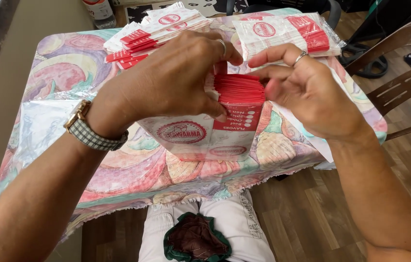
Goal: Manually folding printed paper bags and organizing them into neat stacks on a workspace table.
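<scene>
floral tablecloth (60,68), brown chair (404,82) at right, bottle (99,12) at far edge, wood floor (307,213), dark cloth (196,237) on lap

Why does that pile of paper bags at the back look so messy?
The back pile of bags has slid sideways, fanned out rather than squared up. The wrapped bundle beside it is neat, and so is the stack that the left hand and right hand hold.

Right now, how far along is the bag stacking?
Done: a fanned pile of bags lies at the table's far left. In hand: left hand and right hand square up a thick stack. Left: a wrapped bundle at far right looks untouched.
</scene>
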